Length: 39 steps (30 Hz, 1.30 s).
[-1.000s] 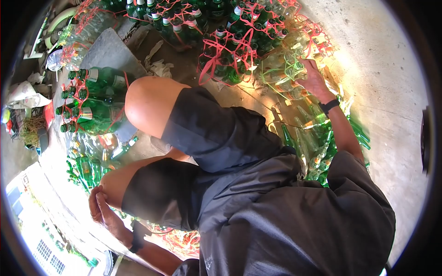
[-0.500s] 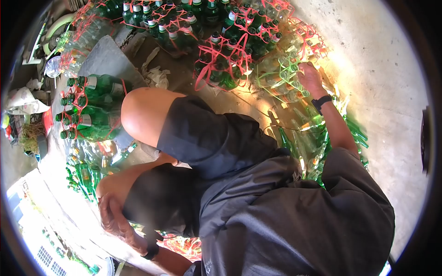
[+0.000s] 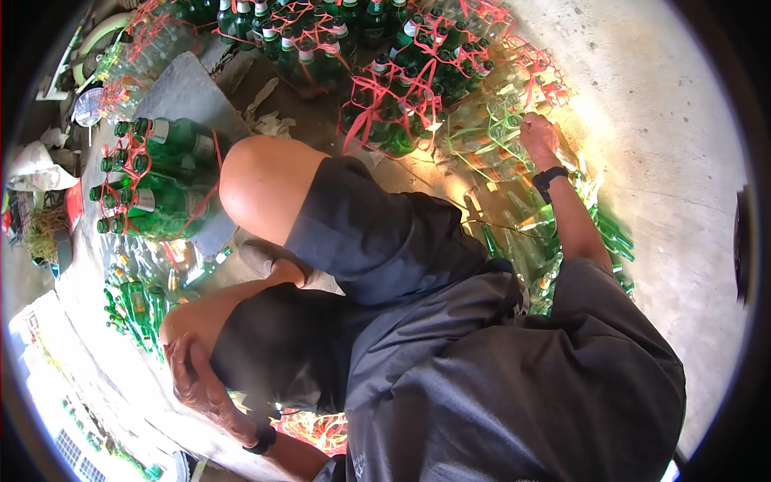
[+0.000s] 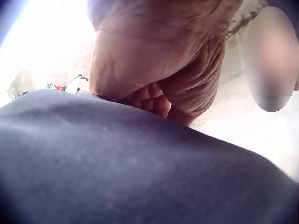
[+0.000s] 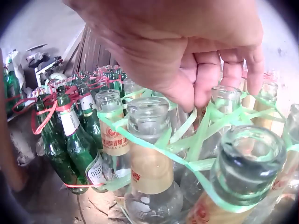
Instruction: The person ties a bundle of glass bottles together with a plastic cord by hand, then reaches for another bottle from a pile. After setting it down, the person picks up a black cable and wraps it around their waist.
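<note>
My right hand [image 3: 539,140] is over a bundle of clear glass bottles [image 5: 150,175] with paper neck labels. In the right wrist view, its thumb and forefinger pinch a strand of light green plastic strap [image 5: 198,165] between the bottle necks. The strap loops round several necks and crosses between them. My left hand [image 3: 201,390] rests on the bent knee [image 3: 183,328], its fingers lying loosely over it and holding nothing. The left wrist view has that hand's palm side [image 4: 154,51] close above dark cloth [image 4: 117,154], with the fingertips partly hidden.
Green bottles [image 3: 173,205] tied with red strap lie near the legs beside a grey slab [image 3: 193,88]. More red-tied bottles [image 3: 401,96] stand ahead. Loose bottles [image 3: 526,241] lie under the right arm, and a heap of red strap [image 3: 317,430] is behind the left leg.
My left hand has come from beside the knee to rest on it. My right hand stays at the clear bottles, its fingers drawn in from a more outstretched pose.
</note>
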Available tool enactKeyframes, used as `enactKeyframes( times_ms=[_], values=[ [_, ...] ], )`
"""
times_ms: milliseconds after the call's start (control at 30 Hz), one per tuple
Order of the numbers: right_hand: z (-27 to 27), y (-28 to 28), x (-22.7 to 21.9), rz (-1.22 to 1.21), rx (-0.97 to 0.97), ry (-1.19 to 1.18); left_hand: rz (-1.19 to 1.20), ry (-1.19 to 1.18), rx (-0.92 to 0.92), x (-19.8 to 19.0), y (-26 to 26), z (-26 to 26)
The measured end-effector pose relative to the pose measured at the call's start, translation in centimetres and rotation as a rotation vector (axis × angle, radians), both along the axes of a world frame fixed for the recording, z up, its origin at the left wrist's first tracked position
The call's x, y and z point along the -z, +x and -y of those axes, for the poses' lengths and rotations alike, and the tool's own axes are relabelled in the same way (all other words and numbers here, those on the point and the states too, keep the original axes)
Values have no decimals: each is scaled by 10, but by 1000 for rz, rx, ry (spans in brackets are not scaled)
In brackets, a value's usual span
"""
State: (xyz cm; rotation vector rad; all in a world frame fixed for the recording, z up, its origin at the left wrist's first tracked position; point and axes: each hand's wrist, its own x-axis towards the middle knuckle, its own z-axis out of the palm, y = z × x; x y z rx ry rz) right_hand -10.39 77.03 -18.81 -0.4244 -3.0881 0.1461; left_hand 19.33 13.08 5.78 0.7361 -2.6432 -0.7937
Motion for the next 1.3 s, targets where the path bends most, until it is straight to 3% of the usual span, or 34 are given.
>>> enactKeyframes(
  times_ms=[133, 200, 267, 367, 533, 600, 800, 1133, 1300],
  values=[
    [-10, 2, -8, -203, -166, -46, 10, -11, 7, 5, 3, 6],
    [-13, -6, -12, -437, -391, -265, 51, -21, 17, 5, 4, 8],
    [-18, -7, -18, -371, -388, -240, 41, -18, 24, 5, 1, 6],
    [-14, -12, -39, -179, -293, -455, 33, -25, 42, 5, -1, 6],
    [-17, -21, -55, -170, -343, -496, 52, -36, 52, 1, -5, 1],
    [-19, -23, -58, -116, -339, -628, 41, -30, 40, 2, -5, 0],
    [-9, -22, -87, 20, -309, -593, 32, -38, 56, 6, -1, 6],
    [-21, -47, -78, -64, -395, -379, 35, -27, 51, 2, -5, 1],
    [-24, -63, -68, -24, -535, -342, 49, -59, 40, 1, -4, -1]
  ],
)
